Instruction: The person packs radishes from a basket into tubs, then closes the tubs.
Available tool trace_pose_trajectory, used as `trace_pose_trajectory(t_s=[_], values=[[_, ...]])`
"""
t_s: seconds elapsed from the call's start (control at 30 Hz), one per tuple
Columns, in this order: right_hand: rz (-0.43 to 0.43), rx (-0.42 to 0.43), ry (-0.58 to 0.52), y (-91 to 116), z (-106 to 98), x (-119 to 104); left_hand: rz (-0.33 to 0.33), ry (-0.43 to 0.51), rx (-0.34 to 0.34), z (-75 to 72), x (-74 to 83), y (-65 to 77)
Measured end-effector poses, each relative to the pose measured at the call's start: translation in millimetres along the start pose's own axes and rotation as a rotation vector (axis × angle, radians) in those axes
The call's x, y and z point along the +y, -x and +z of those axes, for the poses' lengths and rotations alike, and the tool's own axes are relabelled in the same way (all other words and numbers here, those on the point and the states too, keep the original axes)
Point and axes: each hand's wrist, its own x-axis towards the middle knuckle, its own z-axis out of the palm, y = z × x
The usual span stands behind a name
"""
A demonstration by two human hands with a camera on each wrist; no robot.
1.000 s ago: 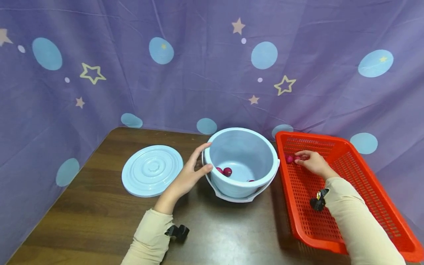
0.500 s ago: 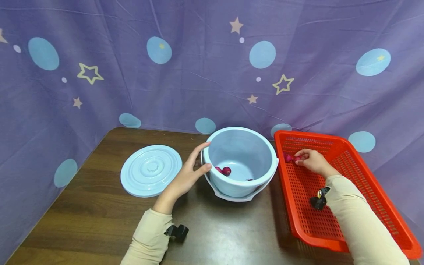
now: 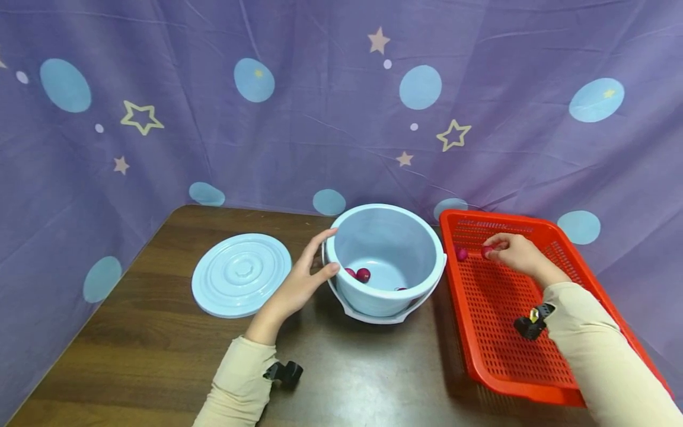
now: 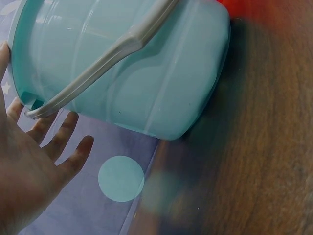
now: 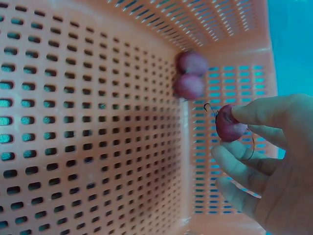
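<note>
A light blue bucket (image 3: 381, 299) stands mid-table, its handle lowered at the front. My left hand (image 3: 301, 284) touches the bucket's left rim with spread, fairly straight fingers; the left wrist view shows these fingers (image 4: 63, 134) beside the handle joint. Inside the bucket lie a few small red radishes (image 3: 363, 274), partly hidden by the near wall. Over the far left end of the red basket (image 3: 469, 338), my right hand (image 3: 514, 255) pinches a radish (image 5: 229, 125) between thumb and fingers; thin strands stick out of it. Two more radishes (image 5: 190, 87) sit together in the basket corner.
A round light blue lid (image 3: 242, 274) lies flat on the wooden table (image 3: 160, 356), left of the bucket. The basket is close against the bucket's right side. Behind the table hangs a purple patterned cloth (image 3: 320, 118).
My right hand has lifted a radish and moved slightly right, away from those in the basket corner. The left hand keeps its place at the bucket rim.
</note>
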Motion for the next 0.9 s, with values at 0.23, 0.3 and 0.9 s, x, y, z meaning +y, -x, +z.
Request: trace_pose_trajectory(t_s=[0.23, 0.3, 0.9], values=[[-0.032, 0.063, 0.017, 10.8, -11.8, -12.3, 0.003, -0.001, 0.003, 0.4, 0.8, 0.3], [-0.040, 0.086, 0.014, 13.9, -14.0, -16.6, 0.003, -0.002, 0.004, 0.6, 0.5, 0.1], [-0.174, 0.290, -0.064, 41.4, -19.3, -69.5, -0.004, -0.014, 0.010, 1.0, 1.9, 1.1]])
